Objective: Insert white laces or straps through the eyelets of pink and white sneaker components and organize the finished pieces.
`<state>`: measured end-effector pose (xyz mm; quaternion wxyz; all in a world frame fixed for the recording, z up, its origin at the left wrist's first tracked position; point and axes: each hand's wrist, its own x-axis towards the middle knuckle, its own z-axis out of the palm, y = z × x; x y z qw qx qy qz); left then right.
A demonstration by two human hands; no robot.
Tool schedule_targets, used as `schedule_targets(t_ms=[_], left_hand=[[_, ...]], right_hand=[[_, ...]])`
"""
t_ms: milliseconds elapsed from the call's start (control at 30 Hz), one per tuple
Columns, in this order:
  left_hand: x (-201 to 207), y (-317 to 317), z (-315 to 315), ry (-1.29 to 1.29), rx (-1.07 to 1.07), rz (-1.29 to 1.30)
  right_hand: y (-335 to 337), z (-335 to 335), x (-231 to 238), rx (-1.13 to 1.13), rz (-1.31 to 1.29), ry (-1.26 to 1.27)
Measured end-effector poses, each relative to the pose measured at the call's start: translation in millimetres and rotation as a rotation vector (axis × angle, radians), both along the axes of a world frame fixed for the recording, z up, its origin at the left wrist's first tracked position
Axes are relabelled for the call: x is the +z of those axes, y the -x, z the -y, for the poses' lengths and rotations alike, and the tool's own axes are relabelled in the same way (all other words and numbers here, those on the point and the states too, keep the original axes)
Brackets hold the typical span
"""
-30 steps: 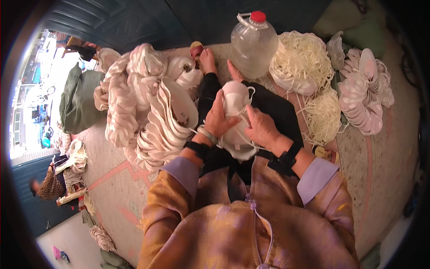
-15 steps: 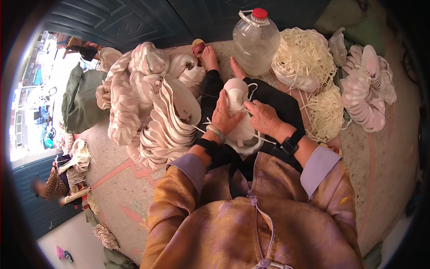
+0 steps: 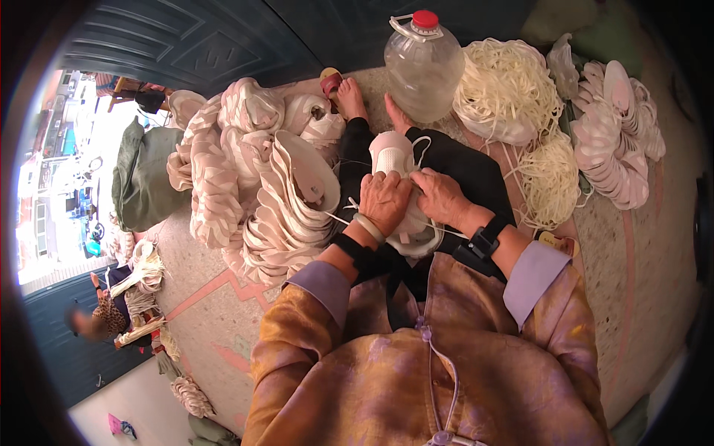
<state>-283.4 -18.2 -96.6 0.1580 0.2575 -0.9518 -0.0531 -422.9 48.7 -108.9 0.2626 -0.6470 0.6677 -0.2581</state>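
Note:
A white shoe upper (image 3: 392, 149) lies across my lap, its rounded toe pointing away from me. My left hand (image 3: 387, 202) bends over its middle from the left, fingers curled down onto the lacing area; whatever lies under the fingertips is hidden. On the right side of the upper, my right hand (image 3: 442, 198) pinches at its edge, where a white shoelace (image 3: 422, 151) loops out. Another lace end (image 3: 338, 217) sticks out to the left beside my left wrist. The open heel part (image 3: 413, 244) of the upper faces me.
Stacked pale shoe uppers (image 3: 279, 201) lie on the left by a green sack (image 3: 145, 175). Beyond my feet stands a clear jug (image 3: 424, 74) with a red cap. Cream lace heaps (image 3: 509, 89) and more uppers (image 3: 617, 141) are on the right. Another person (image 3: 93, 323) sits far left.
My left hand has turned from lying along the upper's left side with fingers outstretched to curling over its middle, close to my right hand. My right hand stays by the lace on the right edge.

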Motion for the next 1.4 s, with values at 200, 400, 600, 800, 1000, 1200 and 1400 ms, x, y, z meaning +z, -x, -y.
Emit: schedule_targets(t_ms=[200, 400, 600, 800, 1000, 1200, 1400], left_hand=[[-5.7, 4.0, 0.3, -0.045, 0.01, 0.074], [-4.5, 11.6, 0.0, -0.108, 0.043, 0.176], [31.4, -34.4, -5.1, -0.135, -0.087, -0.004], [13.2, -268.6, -17.4, 0.015, 0.356, 0.426], [60.6, -371.3, -55.1, -0.071, 1.051, 0.643], [102.1, -325.1, -49.8, -0.849, 1.206, -0.543], [165.2, -290.4, -37.1, -0.908, 0.896, -0.924]], right_hand=[[6.7, 3.6, -9.6, 0.044, 0.045, -0.046], [1.9, -2.1, -7.5, -0.033, 0.049, -0.052], [14.1, -11.5, 6.3, -0.117, 0.113, -0.212], [9.3, -9.8, 11.3, -0.048, 0.163, -0.201], [10.4, -12.1, 18.2, -0.035, 0.126, -0.174], [1.6, -4.7, 23.0, -0.089, -0.06, 0.035], [0.9, 13.0, 10.9, 0.004, -0.299, 0.29]])
